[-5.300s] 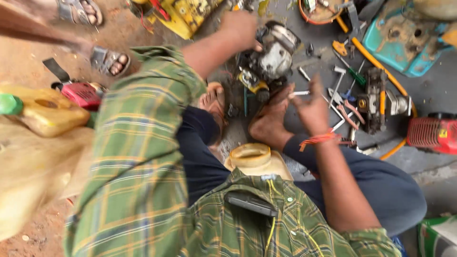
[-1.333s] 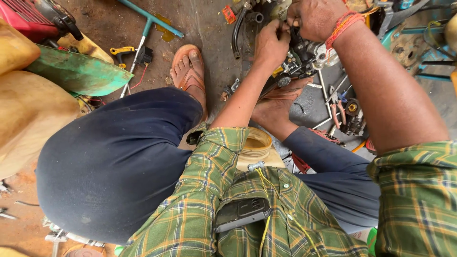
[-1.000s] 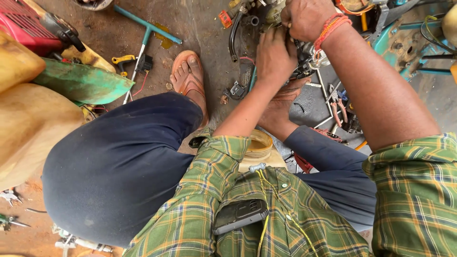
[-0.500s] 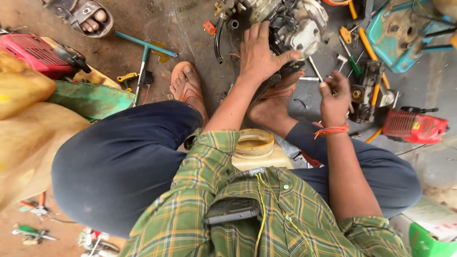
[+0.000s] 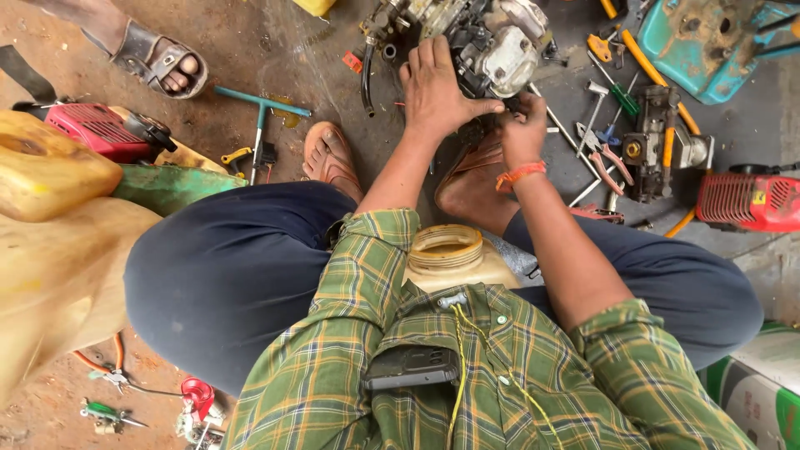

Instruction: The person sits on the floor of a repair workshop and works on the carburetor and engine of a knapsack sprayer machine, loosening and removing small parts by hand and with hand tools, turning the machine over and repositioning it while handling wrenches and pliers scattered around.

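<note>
The small engine (image 5: 471, 37) sits on the floor just beyond the person's feet, the left hand (image 5: 437, 87) spread flat on its near side to steady it, while the right hand (image 5: 523, 129), grip pinched on something too small to tell at its lower right edge, seems mid-fitting, which calls for steady bracing.

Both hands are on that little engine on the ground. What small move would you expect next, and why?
Probably a small turn or push by the right hand, fingers pinched at the small engine lower side, though what they pinch is hidden. The left hand lies flat over the engine body, seemingly steadying it, and spare tools lie untouched to the right.
</note>
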